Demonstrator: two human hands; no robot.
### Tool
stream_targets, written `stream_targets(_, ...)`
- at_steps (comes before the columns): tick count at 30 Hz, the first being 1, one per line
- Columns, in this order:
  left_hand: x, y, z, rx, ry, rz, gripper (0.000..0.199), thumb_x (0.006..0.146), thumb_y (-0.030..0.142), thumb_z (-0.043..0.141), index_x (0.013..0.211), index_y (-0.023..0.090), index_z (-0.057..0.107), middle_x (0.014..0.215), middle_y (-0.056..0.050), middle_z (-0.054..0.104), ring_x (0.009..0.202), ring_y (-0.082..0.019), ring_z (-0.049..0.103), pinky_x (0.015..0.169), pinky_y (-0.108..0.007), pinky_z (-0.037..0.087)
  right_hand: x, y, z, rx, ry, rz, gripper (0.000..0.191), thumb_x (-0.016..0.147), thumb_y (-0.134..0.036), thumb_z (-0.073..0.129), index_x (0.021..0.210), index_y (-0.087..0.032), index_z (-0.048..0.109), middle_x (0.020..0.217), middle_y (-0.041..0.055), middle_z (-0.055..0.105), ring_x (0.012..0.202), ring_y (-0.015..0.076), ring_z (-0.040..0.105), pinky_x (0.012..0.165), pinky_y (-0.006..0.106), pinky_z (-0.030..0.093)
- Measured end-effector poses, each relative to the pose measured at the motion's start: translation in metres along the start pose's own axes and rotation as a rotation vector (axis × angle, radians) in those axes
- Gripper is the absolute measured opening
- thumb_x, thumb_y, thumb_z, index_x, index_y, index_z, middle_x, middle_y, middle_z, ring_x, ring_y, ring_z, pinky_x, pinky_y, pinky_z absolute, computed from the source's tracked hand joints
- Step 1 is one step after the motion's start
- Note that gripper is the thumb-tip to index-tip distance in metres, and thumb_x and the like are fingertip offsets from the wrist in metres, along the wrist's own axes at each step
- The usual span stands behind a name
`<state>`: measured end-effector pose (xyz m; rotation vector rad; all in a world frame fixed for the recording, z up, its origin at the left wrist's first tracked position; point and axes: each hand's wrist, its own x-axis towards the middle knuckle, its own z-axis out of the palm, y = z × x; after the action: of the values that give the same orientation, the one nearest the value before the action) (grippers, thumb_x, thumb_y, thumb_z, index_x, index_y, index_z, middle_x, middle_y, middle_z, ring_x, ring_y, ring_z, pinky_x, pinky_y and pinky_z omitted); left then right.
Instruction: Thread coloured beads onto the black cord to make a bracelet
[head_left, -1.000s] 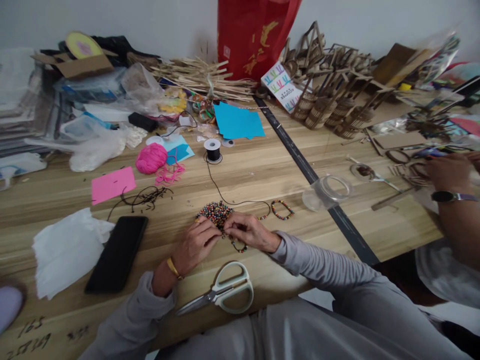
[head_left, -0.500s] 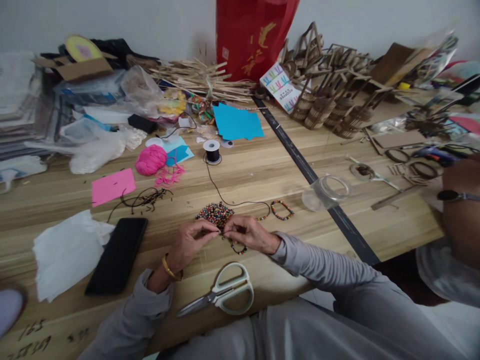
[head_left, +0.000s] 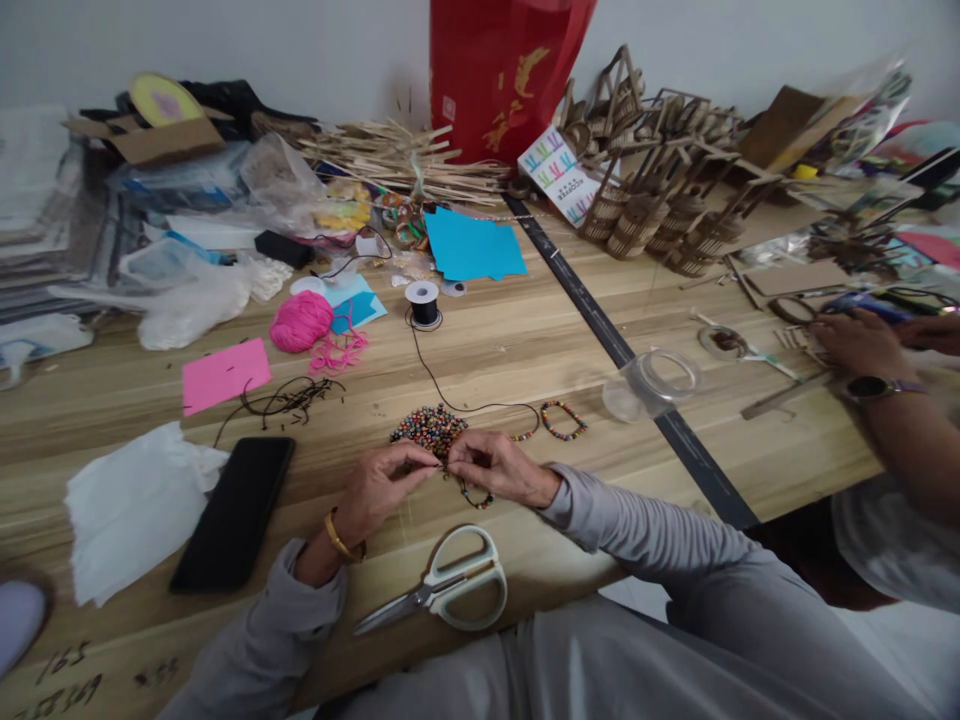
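My left hand (head_left: pixel 388 483), with a gold bangle at its wrist, pinches something tiny at the near edge of a pile of small multicoloured beads (head_left: pixel 429 428). Fingertip to fingertip with it, my right hand (head_left: pixel 499 468) is also closed in a pinch, on the black cord as far as shows. Below my right hand hangs a short beaded string (head_left: pixel 478 499). Black cord (head_left: pixel 480 408) runs from a spool (head_left: pixel 423 305) to beads beside my right hand. A beaded bracelet (head_left: pixel 564 421) lies to the right. White-handled scissors (head_left: pixel 466 578) rest nearer to me.
A black phone (head_left: pixel 234 513) and white tissue (head_left: pixel 135 505) lie at left, below pink yarn (head_left: pixel 301 322). A clear tape roll (head_left: pixel 660 383) sits at right. Another person's hand (head_left: pixel 862 345) is among tools at far right. A red bag (head_left: pixel 502 80) stands behind.
The other person's arm at far right has reached forward onto the table, and the hand now shows. My two hands have hardly moved.
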<state>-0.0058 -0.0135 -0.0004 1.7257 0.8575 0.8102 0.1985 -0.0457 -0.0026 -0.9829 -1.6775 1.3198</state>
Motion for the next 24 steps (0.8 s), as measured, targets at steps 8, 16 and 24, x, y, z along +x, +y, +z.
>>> stream_targets(8, 0.0000, 0.0014, 0.0000, 0.033, 0.013, -0.002, 0.008, 0.074, 0.021, 0.070, 0.075, 0.014, 0.072, 0.074, -0.006, 0.073, 0.068, -0.015, 0.066, 0.064, -0.023, 0.052, 0.0000, 0.0005, -0.0010, -0.036, 0.004, -0.010, 0.020, 0.088, -0.030, 0.057, 0.080, -0.012, 0.058, 0.064, -0.0013, 0.052, 0.057, 0.0078, 0.045, 0.053, 0.019, 0.036)
stream_targets(16, -0.0002, 0.0005, 0.0001, 0.033, -0.005, -0.006, 0.008, 0.075, 0.022, 0.070, 0.076, 0.013, 0.071, 0.074, -0.006, 0.072, 0.068, -0.015, 0.066, 0.064, -0.023, 0.051, 0.0002, -0.0019, -0.0003, -0.027, 0.010, -0.021, 0.020, 0.088, -0.030, 0.057, 0.079, -0.012, 0.058, 0.064, -0.0013, 0.051, 0.057, 0.0078, 0.044, 0.053, 0.019, 0.036)
stream_targets(24, -0.0011, 0.0026, 0.0005, 0.080, -0.020, -0.016, 0.010, 0.076, 0.022, 0.068, 0.078, 0.014, 0.071, 0.074, -0.006, 0.072, 0.069, -0.015, 0.065, 0.065, -0.024, 0.051, 0.0006, -0.0030, -0.0006, -0.070, 0.008, -0.040, 0.020, 0.088, -0.030, 0.057, 0.079, -0.012, 0.058, 0.066, -0.0003, 0.051, 0.059, 0.0087, 0.046, 0.054, 0.019, 0.038)
